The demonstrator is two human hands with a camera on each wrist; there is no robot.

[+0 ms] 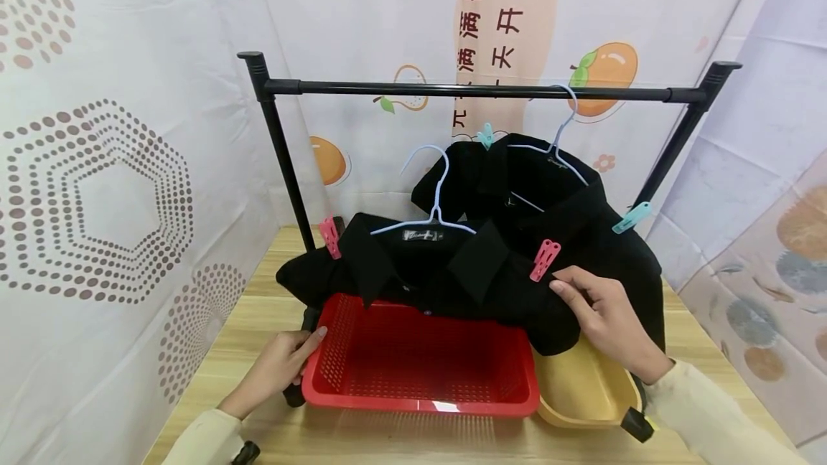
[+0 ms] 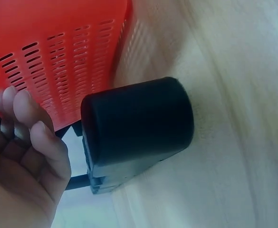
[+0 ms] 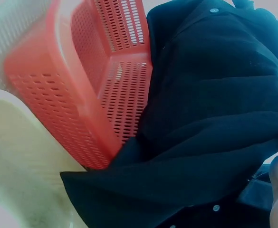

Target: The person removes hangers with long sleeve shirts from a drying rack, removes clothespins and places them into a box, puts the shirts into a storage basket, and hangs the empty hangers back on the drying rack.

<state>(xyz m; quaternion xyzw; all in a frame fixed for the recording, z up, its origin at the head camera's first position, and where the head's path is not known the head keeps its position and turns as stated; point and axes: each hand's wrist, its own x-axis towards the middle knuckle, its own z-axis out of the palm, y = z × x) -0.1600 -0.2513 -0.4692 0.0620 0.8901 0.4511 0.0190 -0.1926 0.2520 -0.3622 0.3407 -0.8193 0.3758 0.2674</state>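
Black cloth fills the middle of the scene: a near shirt (image 1: 500,282) on a pale blue hanger (image 1: 437,199), its hook below the bar and free of it. The shirt lies across the far edge of a red basket (image 1: 420,406), collar spread and label showing. One pink clip (image 1: 330,237) sits on its left shoulder area, another pink clip (image 1: 545,261) on the right.

The right hand (image 1: 607,314) pinches the near shirt between thumb and forefinger, just beside the right pink clip; how its other fingers lie I cannot tell. The left hand (image 1: 284,364) holds the basket at its left side, thumb on the rim and the other fingers bent together beneath it.

Behind and to the right, a far shirt (image 1: 627,271), also black, hangs from a second hanger (image 1: 561,131) hooked over the black rack (image 1: 413,90). It carries two turquoise clips (image 1: 632,217), one near the collar and one at the right. A yellow tub (image 1: 575,420) stands at the right of the basket, partly overlapped by it, on the wooden table (image 1: 226,357). A fruit-patterned curtain (image 1: 362,20) hangs at the far side.
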